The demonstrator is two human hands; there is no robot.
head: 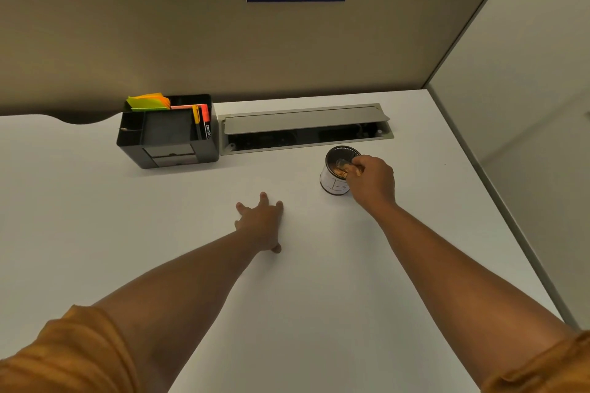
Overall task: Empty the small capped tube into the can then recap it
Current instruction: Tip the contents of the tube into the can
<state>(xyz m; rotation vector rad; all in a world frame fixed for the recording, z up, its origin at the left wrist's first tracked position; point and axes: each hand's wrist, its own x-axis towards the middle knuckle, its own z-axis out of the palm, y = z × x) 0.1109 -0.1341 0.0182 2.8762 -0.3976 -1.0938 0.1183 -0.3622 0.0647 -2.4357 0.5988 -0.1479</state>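
A small white can [332,183] with a dark inside stands upright on the white desk [287,313], right of centre. My right hand [372,180] is closed over the can's near right rim, holding a small clear tube [346,167] tipped into the opening. Orange-brown bits show at the tube's mouth inside the can. Most of the tube is hidden by my fingers. My left hand [260,222] lies flat on the desk to the left of the can, palm down with fingers spread. Whether the cap lies under it I cannot tell.
A black desk organiser [167,134] with sticky notes and markers stands at the back left. An open grey cable tray [305,129] runs along the back, just behind the can. A partition wall with a "018" sign rises behind. The desk's right edge is near.
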